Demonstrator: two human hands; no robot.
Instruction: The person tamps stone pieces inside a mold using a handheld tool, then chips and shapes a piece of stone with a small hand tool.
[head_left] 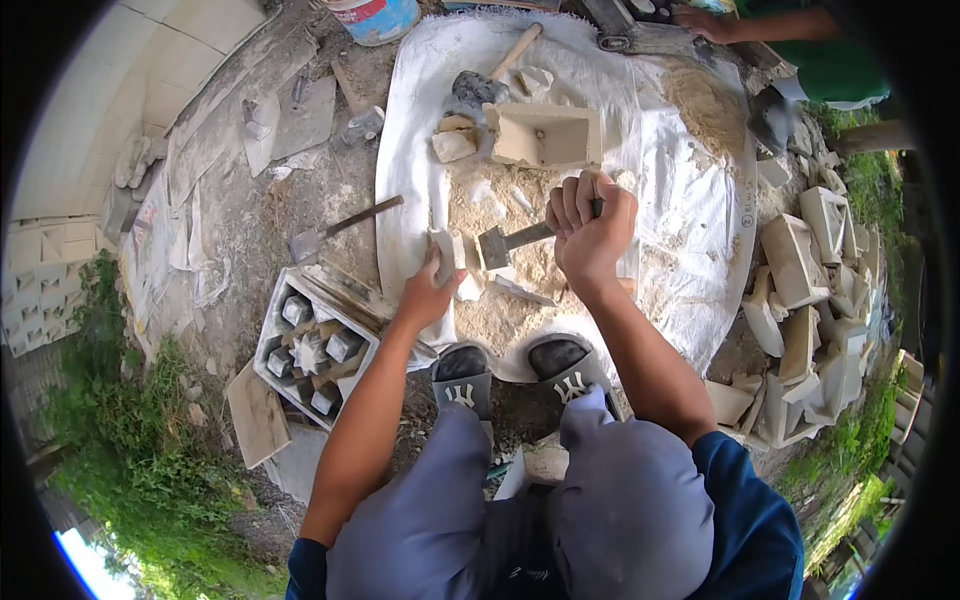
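My right hand is closed round the handle of a hammer, whose square metal head points left. My left hand grips a pale broken piece of block, just left of the hammer head. A small gap shows between the head and the piece. Under both hands, crumbled debris and chips lie on a white sheet. Beyond them stands a hollow pale block, its open side facing me. A chunk of stone sits beside it, near a second hammer with a wooden handle.
Left of the sheet lies a flat-bladed tool. A six-sided box holding several grey blocks stands by my left forearm. Broken blocks are piled at right. At the back are a bucket and another person's hand.
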